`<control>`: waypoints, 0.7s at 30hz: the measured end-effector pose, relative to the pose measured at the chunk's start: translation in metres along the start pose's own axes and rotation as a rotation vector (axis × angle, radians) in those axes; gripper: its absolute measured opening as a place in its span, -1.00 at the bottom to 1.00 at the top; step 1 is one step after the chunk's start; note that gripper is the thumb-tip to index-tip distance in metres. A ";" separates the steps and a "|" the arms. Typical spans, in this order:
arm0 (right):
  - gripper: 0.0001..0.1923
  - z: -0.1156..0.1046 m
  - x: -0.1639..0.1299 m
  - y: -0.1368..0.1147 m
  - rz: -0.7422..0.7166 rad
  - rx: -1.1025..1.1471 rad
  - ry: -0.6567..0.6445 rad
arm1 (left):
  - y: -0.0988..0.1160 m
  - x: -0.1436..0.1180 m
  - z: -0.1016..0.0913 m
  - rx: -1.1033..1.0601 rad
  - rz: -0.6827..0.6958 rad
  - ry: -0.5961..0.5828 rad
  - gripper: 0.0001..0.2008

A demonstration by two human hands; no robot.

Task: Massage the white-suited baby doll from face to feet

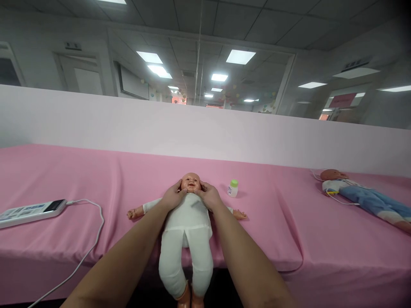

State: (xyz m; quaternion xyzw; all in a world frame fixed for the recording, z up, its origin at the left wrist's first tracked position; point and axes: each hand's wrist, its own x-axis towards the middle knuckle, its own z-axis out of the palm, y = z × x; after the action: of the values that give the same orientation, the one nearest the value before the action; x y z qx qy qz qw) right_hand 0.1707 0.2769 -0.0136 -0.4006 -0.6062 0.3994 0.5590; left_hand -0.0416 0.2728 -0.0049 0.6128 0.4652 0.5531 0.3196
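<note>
Two hands, your left hand (174,197) and right hand (209,196), cup the head of the baby doll (187,222) from either side as it lies face-up on the pink desk (96,179), a small green-capped bottle (233,188) just beside it.

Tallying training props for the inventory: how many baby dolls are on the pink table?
2. One doll in white lies at centre, its head between the left hand and right hand. Another doll in blue lies far right. None seems hidden.
</note>
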 end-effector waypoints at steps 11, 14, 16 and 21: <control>-0.39 0.002 -0.005 -0.004 -0.009 -0.078 0.058 | -0.004 0.002 0.001 0.017 -0.047 0.003 -0.39; -0.28 0.007 -0.008 -0.011 -0.007 -0.142 0.075 | -0.003 0.000 0.002 0.069 -0.038 -0.058 -0.24; -0.30 0.009 -0.010 -0.016 -0.007 -0.175 0.087 | -0.002 -0.002 0.004 0.088 -0.020 -0.088 -0.18; -0.38 0.009 -0.009 -0.017 0.004 -0.269 0.070 | 0.003 -0.004 0.004 0.183 -0.004 -0.109 -0.20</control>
State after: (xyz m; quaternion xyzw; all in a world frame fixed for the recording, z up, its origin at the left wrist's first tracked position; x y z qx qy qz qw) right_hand 0.1615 0.2616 -0.0017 -0.4866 -0.6336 0.3015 0.5205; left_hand -0.0364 0.2682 -0.0045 0.6677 0.4967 0.4736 0.2883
